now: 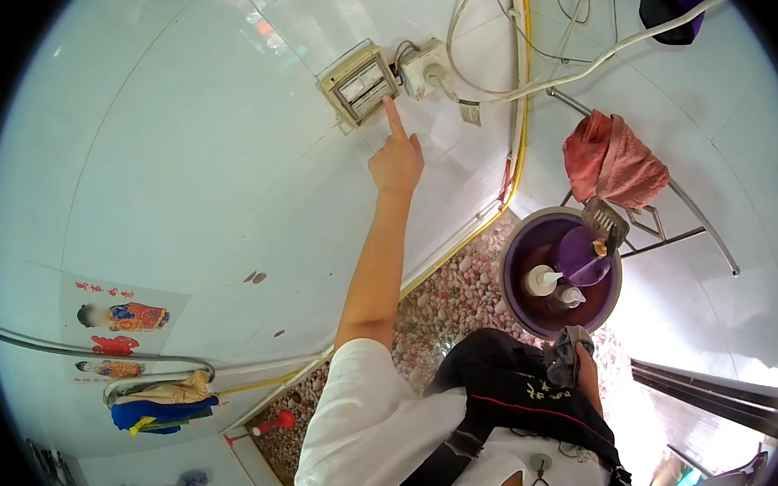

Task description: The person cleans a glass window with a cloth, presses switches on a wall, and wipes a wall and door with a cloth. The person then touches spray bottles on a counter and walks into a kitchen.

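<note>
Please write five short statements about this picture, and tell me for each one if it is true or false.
1. The left hand points one finger at the electrical box on the wall. True.
2. The red cloth lies on the pebble floor. False: the red cloth hangs over the metal frame.
3. The right hand holds a grey cloth. True.
4. The white pump bottle stands outside the basin. False: the white pump bottle is inside the basin.
5. A yellow pipe runs along the wall corner. True.
</note>
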`<state>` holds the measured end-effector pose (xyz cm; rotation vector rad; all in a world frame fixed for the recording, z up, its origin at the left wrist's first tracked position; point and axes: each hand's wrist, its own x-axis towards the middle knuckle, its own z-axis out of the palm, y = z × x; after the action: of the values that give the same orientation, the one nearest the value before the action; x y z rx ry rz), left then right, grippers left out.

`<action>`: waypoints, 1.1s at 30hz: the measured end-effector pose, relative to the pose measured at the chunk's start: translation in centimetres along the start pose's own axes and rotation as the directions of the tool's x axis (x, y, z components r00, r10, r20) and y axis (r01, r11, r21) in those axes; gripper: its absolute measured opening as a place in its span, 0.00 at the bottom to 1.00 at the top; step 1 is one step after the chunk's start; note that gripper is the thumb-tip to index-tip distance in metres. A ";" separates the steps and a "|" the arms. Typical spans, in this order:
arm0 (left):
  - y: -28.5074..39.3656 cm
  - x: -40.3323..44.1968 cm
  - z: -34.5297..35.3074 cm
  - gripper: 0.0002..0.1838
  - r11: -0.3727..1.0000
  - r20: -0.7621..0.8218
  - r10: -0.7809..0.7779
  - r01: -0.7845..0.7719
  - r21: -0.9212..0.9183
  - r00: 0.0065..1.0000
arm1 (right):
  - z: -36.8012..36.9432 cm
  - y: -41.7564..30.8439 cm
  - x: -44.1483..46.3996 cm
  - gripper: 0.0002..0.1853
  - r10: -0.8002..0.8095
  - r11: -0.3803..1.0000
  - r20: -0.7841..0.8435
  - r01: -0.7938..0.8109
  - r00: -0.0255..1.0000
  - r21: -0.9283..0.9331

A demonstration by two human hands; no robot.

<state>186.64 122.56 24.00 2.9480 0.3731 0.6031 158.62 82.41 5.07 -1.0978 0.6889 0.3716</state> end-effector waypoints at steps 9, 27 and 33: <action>0.1 -0.5 -1.1 0.48 0.996 -0.043 0.018 -0.021 -0.081 0.999 | 0.5 -0.5 -0.8 0.20 0.102 0.994 0.003 -0.102 0.995 0.029; -1.6 0.0 3.0 0.42 0.925 -0.216 0.006 -0.088 -0.370 0.976 | 2.8 1.2 1.1 0.23 0.293 0.949 -0.150 -0.306 0.944 -0.075; -1.9 0.4 2.4 0.41 0.877 -0.327 0.084 -0.225 -0.424 0.941 | 4.7 0.1 3.2 0.22 0.253 0.960 -0.148 -0.267 0.956 -0.084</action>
<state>187.55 124.34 21.70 2.4462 0.0028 1.0095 162.41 86.49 4.17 -1.1402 0.9495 0.5670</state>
